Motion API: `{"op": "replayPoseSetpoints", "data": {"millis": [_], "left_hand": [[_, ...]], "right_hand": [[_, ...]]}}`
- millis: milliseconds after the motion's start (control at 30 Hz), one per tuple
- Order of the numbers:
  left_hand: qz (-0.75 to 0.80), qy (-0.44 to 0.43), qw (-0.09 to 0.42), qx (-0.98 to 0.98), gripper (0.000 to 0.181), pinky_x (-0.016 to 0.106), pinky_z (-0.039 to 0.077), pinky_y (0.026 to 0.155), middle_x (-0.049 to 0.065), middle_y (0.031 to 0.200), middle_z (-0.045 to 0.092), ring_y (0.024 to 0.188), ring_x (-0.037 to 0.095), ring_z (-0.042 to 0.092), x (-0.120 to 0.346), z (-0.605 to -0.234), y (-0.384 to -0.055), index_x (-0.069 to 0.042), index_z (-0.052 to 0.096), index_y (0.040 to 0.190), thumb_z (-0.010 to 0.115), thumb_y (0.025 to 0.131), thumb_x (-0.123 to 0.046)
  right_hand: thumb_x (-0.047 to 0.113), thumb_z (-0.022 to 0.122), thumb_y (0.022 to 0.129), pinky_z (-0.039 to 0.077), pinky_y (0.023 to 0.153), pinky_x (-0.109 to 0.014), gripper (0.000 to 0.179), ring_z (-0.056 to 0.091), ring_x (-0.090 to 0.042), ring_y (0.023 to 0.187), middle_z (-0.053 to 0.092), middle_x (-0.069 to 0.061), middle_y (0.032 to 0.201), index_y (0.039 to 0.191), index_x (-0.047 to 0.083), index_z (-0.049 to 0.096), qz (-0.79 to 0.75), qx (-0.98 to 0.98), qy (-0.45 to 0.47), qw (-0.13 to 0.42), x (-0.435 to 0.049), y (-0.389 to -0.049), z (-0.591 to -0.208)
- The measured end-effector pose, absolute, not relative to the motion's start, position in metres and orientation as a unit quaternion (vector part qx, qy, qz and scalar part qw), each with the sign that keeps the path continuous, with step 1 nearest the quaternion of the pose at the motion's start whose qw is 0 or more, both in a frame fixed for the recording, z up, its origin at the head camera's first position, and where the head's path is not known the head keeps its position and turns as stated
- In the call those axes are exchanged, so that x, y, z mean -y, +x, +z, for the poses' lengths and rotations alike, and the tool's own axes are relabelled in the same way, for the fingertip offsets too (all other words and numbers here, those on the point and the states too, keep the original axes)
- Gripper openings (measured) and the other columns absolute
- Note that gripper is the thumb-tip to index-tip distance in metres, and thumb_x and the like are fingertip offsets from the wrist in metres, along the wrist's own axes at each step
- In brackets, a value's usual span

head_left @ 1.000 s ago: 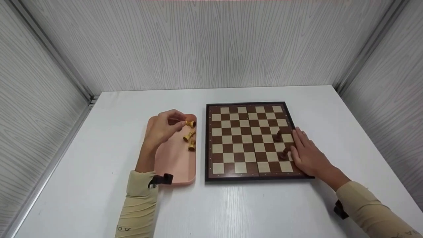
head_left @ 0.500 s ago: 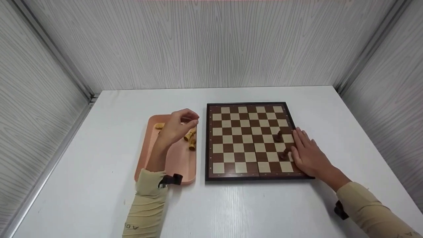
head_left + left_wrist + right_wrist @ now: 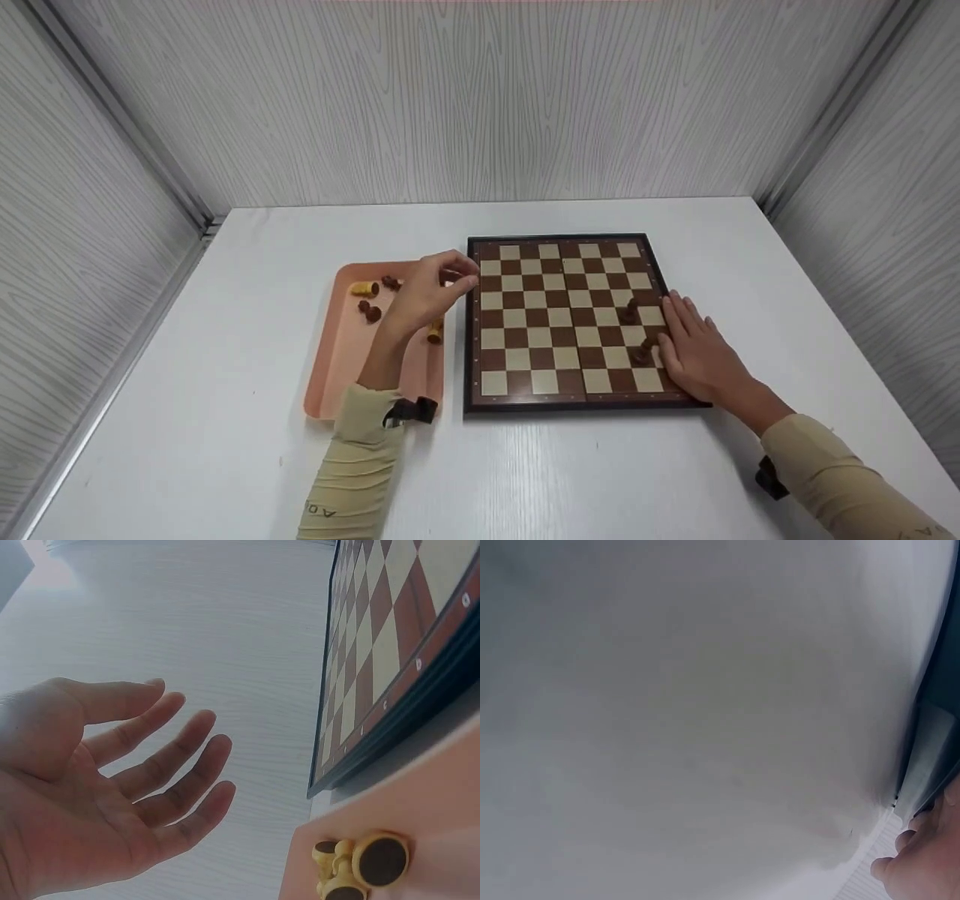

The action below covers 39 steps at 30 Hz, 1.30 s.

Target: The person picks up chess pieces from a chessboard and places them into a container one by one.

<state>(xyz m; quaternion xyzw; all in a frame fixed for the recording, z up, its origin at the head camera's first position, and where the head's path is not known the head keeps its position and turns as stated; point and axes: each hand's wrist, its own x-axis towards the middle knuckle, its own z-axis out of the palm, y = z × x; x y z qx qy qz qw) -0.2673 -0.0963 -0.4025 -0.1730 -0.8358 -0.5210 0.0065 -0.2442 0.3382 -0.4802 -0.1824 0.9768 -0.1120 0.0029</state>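
Note:
My left hand (image 3: 427, 296) hovers over the right rim of the pink tray (image 3: 321, 382), its fingertips overlapping the chessboard's left edge in the head view. In the left wrist view its fingers are loosely bent, with nothing between thumb and fingers. Two dark chess pieces (image 3: 370, 312) and a light chess piece (image 3: 365, 289) lie in the tray. Light pieces (image 3: 381, 860) also lie along its right side, partly hidden by the hand from above. My right hand (image 3: 701, 349) rests with extended fingers along the right edge of the chessboard (image 3: 529, 319), beside two standing dark pieces (image 3: 630, 311).
Tray and board sit side by side on a white table (image 3: 540, 472), with a narrow gap between them. Grey wood-grain panels (image 3: 480, 105) enclose the table at the back and both sides.
My left hand has moved right, from the light pieces in the tray to the board's left edge, uncovering pieces at the tray's left. My right hand has stayed in place.

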Motion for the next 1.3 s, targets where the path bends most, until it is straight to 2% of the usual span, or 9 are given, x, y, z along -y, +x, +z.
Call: {"op": "replayPoseSetpoints", "data": {"millis": [200, 467, 967, 1300], "left_hand": [[-0.521, -0.186, 0.01, 0.833, 0.021, 0.046, 0.051, 0.096, 0.013, 0.116, 0.069, 0.113, 0.031, 0.063, 0.088, -0.403, -0.266, 0.0, 0.068, 0.119, 0.063, 0.103, -0.013], [-0.528, -0.19, 0.0, 0.827, 0.019, 0.043, 0.053, 0.093, 0.011, 0.113, 0.07, 0.108, 0.029, 0.064, 0.074, -0.402, -0.267, -0.001, 0.069, 0.117, 0.063, 0.103, -0.013], [-0.518, -0.229, -0.011, 0.824, 0.021, 0.039, 0.052, 0.097, 0.014, 0.114, 0.07, 0.111, 0.028, 0.066, 0.025, -0.405, -0.273, 0.002, 0.069, 0.118, 0.063, 0.102, -0.011], [-0.521, -0.221, -0.036, 0.824, 0.02, 0.036, 0.051, 0.097, 0.01, 0.119, 0.068, 0.113, 0.025, 0.064, -0.014, -0.413, -0.277, -0.003, 0.07, 0.119, 0.062, 0.103, -0.013]], "right_hand": [[0.035, 0.03, 0.111, 0.018, 0.118, -0.067, 0.066, 0.009, -0.044, 0.154, 0.008, -0.023, 0.169, 0.162, -0.004, 0.01, -0.136, -0.973, -0.184, 0.016, -0.34, -0.247, -0.48], [0.035, 0.031, 0.112, 0.016, 0.118, -0.068, 0.067, 0.008, -0.045, 0.154, 0.007, -0.022, 0.17, 0.162, -0.003, 0.01, -0.149, -0.971, -0.184, 0.031, -0.343, -0.246, -0.475], [0.038, 0.032, 0.111, 0.014, 0.118, -0.067, 0.069, 0.01, -0.044, 0.154, 0.012, -0.025, 0.168, 0.161, -0.005, 0.013, -0.113, -0.977, -0.178, 0.006, -0.341, -0.241, -0.474], [0.038, 0.031, 0.111, 0.015, 0.118, -0.066, 0.068, 0.012, -0.043, 0.154, 0.014, -0.024, 0.168, 0.161, -0.004, 0.014, -0.112, -0.978, -0.175, 0.002, -0.34, -0.241, -0.476]]}}
